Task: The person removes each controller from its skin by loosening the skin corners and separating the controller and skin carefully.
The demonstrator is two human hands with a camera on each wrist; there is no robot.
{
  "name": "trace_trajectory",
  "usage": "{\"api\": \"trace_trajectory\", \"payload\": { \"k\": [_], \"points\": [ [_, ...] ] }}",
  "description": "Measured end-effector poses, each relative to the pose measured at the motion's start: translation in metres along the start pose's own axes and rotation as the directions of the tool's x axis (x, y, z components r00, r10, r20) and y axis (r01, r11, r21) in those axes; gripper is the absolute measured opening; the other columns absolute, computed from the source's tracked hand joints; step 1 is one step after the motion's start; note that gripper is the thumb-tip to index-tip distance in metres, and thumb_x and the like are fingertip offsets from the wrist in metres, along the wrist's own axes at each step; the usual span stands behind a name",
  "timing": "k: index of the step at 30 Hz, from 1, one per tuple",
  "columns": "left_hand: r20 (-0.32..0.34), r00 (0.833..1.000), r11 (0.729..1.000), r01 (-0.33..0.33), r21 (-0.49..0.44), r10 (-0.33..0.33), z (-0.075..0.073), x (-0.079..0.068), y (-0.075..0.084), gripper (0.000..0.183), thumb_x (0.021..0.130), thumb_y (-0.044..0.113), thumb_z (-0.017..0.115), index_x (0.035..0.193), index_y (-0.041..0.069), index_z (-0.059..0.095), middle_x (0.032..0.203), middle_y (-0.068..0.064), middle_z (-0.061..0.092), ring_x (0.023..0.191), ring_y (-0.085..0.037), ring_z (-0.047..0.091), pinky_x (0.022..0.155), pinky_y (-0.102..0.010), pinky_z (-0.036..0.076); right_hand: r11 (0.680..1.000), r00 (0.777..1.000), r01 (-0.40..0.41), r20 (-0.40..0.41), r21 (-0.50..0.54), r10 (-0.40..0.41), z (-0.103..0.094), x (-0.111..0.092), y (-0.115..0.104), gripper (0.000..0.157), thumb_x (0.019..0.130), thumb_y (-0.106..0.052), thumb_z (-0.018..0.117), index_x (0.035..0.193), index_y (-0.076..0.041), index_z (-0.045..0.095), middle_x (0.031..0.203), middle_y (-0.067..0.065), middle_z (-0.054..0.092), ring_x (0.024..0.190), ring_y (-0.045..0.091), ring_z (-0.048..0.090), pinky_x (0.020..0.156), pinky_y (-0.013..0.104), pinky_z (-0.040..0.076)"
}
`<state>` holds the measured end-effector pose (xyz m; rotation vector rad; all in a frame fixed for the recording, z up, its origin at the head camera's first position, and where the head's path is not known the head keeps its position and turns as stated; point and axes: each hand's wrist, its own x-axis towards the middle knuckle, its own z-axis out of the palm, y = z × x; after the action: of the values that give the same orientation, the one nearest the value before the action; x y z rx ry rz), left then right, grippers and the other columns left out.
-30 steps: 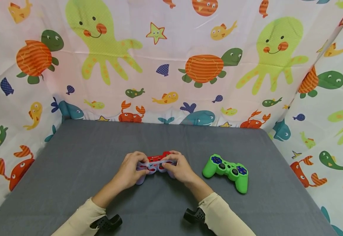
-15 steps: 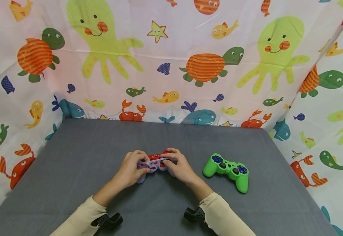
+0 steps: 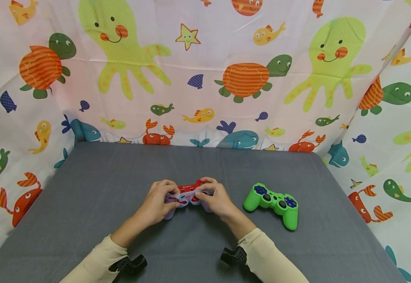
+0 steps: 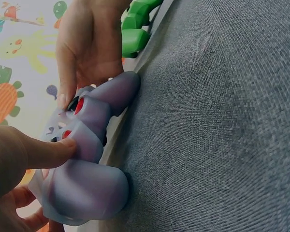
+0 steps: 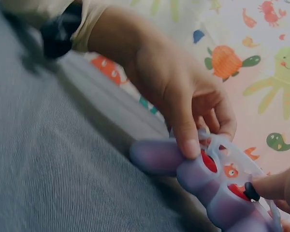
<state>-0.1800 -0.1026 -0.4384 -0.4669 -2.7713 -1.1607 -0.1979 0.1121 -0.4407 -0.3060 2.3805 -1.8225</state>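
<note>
A red game controller (image 3: 187,188) sits partly inside a translucent lavender silicone cover (image 3: 169,214), its far edge and lettering showing beyond the cover's rim. My left hand (image 3: 156,202) grips the left end, thumb on the near side and fingers over the far edge. At the other end my right hand (image 3: 219,199) pinches the cover's upper rim between thumb and fingers. In the right wrist view the cover's thin rim (image 5: 241,159) stands away from the controller, with red and a black thumbstick (image 5: 251,191) showing through the openings. The cover's rounded grips (image 4: 89,188) face the person.
To the right on the grey cloth-covered table (image 3: 96,181) lies a green game controller (image 3: 272,205) with blue buttons. A curtain (image 3: 191,59) printed with sea animals hangs behind and at both sides. Black wrist devices (image 3: 129,265) sit by both cuffs.
My right thumb and fingers shift slightly along the cover's upper rim at the right end. The left hand keeps its grip, and the green controller stays where it was.
</note>
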Motion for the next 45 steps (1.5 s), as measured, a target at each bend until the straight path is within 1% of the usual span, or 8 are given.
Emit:
{"api": "trace_trajectory", "payload": {
  "k": [3, 6, 10, 13, 20, 27, 37, 45],
  "points": [
    [0.001, 1.0, 1.0, 0.011, -0.003, -0.011, 0.001, -0.001, 0.0, 0.021, 0.08, 0.005, 0.084, 0.088, 0.014, 0.067, 0.117, -0.008, 0.065, 0.123, -0.038, 0.049, 0.1, -0.056, 0.042, 0.998, 1.0, -0.021, -0.015, 0.065, 0.022, 0.001, 0.0, 0.003, 0.015, 0.094, -0.001, 0.067, 0.101, 0.01, 0.074, 0.139, 0.019, 0.054, 0.131, 0.034, 0.049, 0.106, 0.042, 0.043],
    [0.002, 1.0, 1.0, 0.026, 0.004, -0.026, 0.001, -0.001, 0.0, 0.02, 0.08, 0.006, 0.084, 0.089, 0.014, 0.067, 0.118, -0.008, 0.066, 0.122, -0.038, 0.05, 0.1, -0.055, 0.042, 0.992, 0.999, -0.048, 0.019, 0.112, 0.046, -0.001, 0.001, 0.005, 0.018, 0.095, -0.002, 0.066, 0.105, 0.011, 0.072, 0.143, 0.018, 0.051, 0.136, 0.034, 0.045, 0.108, 0.039, 0.041],
    [-0.004, 0.999, 0.999, 0.035, 0.021, -0.034, 0.001, 0.0, 0.0, 0.02, 0.081, 0.006, 0.083, 0.089, 0.014, 0.067, 0.117, -0.008, 0.066, 0.117, -0.037, 0.052, 0.098, -0.053, 0.043, 0.989, 0.992, -0.061, 0.122, 0.133, 0.044, -0.009, 0.002, 0.008, 0.022, 0.098, -0.003, 0.063, 0.112, 0.013, 0.069, 0.153, 0.019, 0.042, 0.145, 0.036, 0.033, 0.116, 0.048, 0.034],
    [-0.011, 1.0, 1.0, 0.013, 0.027, -0.013, 0.0, 0.001, -0.001, 0.021, 0.08, 0.006, 0.084, 0.086, 0.014, 0.066, 0.115, -0.009, 0.067, 0.112, -0.036, 0.055, 0.096, -0.051, 0.042, 0.995, 0.981, -0.014, 0.194, 0.097, -0.005, -0.014, 0.003, 0.011, 0.023, 0.098, -0.004, 0.062, 0.111, 0.014, 0.068, 0.154, 0.021, 0.04, 0.147, 0.038, 0.03, 0.117, 0.052, 0.031],
    [0.006, 1.0, 1.0, -0.007, 0.016, 0.007, -0.003, 0.004, -0.005, 0.022, 0.08, 0.007, 0.085, 0.085, 0.014, 0.065, 0.113, -0.009, 0.068, 0.108, -0.033, 0.056, 0.093, -0.049, 0.043, 0.996, 0.959, 0.092, 0.271, -0.001, -0.088, -0.022, 0.004, 0.013, 0.023, 0.1, -0.009, 0.062, 0.115, 0.006, 0.069, 0.15, 0.022, 0.043, 0.142, 0.038, 0.037, 0.107, 0.043, 0.042],
    [-0.003, 0.999, 0.999, 0.032, 0.029, -0.032, -0.005, 0.005, -0.007, 0.022, 0.078, 0.012, 0.087, 0.085, 0.017, 0.067, 0.117, -0.004, 0.071, 0.104, -0.028, 0.058, 0.088, -0.045, 0.045, 0.986, 0.935, 0.165, 0.323, -0.036, -0.145, -0.031, 0.006, 0.015, 0.025, 0.098, -0.006, 0.065, 0.121, 0.001, 0.072, 0.154, 0.022, 0.045, 0.146, 0.038, 0.037, 0.114, 0.054, 0.038],
    [-0.014, 1.0, 0.998, 0.017, 0.056, -0.016, -0.004, 0.001, -0.006, 0.028, 0.077, 0.011, 0.087, 0.073, 0.018, 0.06, 0.118, -0.004, 0.071, 0.105, -0.029, 0.061, 0.085, -0.047, 0.047, 0.981, 0.934, 0.158, 0.338, -0.11, -0.113, -0.037, 0.007, 0.016, 0.014, 0.096, -0.013, 0.069, 0.095, -0.001, 0.076, 0.152, 0.014, 0.052, 0.148, 0.033, 0.039, 0.115, 0.055, 0.038],
    [-0.007, 1.0, 0.997, -0.014, 0.077, 0.015, -0.006, 0.001, -0.002, 0.025, 0.08, 0.008, 0.084, 0.074, 0.017, 0.062, 0.121, -0.006, 0.071, 0.106, -0.028, 0.066, 0.089, -0.05, 0.051, 0.976, 0.932, 0.209, 0.313, -0.056, -0.182, -0.037, 0.008, 0.019, 0.017, 0.098, -0.008, 0.065, 0.112, 0.001, 0.063, 0.149, 0.023, 0.052, 0.141, 0.039, 0.049, 0.113, 0.059, 0.039]
  ]
}}
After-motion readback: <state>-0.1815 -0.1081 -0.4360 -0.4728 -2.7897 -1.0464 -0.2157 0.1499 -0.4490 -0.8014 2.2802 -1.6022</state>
